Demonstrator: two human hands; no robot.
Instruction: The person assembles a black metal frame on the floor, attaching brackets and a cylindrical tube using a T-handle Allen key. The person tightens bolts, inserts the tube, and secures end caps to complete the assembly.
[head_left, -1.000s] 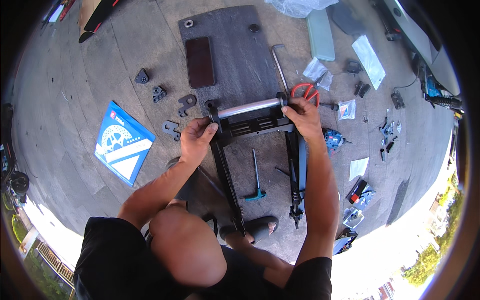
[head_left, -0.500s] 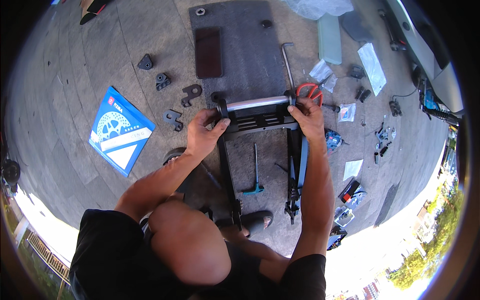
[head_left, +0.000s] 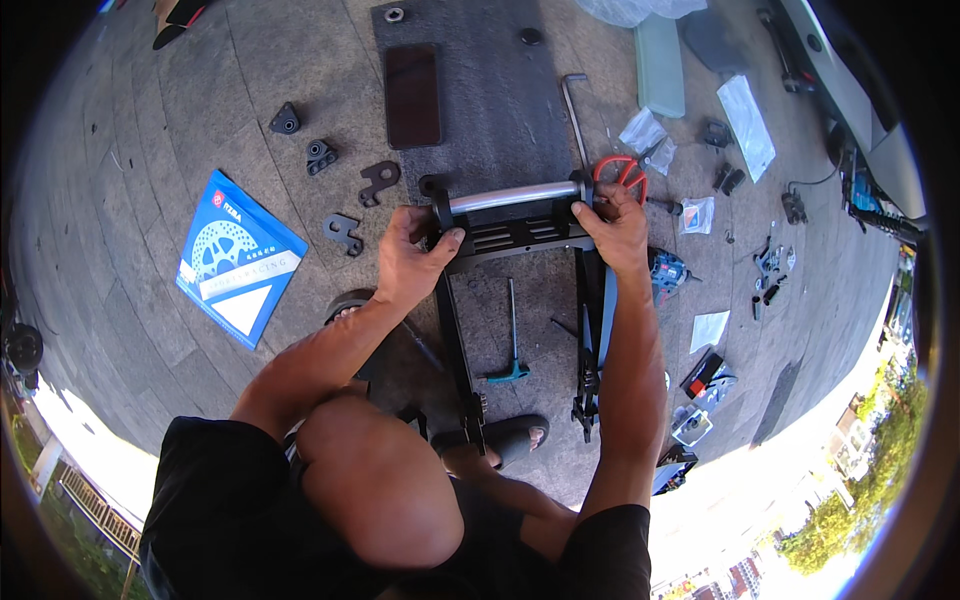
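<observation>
A black metal frame (head_left: 520, 238) with two long arms lies on the paved ground in front of me, a silver tube (head_left: 512, 196) across its far end. My left hand (head_left: 410, 262) grips the frame's left corner by the tube's black end cap. At the right corner my right hand (head_left: 617, 228) is closed on the frame, close to red-handled scissors (head_left: 622, 172). A teal-handled T-wrench (head_left: 512, 340) lies between the two arms.
A dark mat (head_left: 470, 90) holds a flat dark-red slab (head_left: 412, 95) and a long hex key (head_left: 574, 115). Black brackets (head_left: 342, 232) and a blue box (head_left: 238, 258) lie left. Plastic bags (head_left: 745, 110), small parts and tools scatter right. My sandalled foot (head_left: 510, 435) is near.
Both hands have stayed on the frame's far corners. The view has shifted a little, so the frame and hands sit slightly lower and nearer the middle.
</observation>
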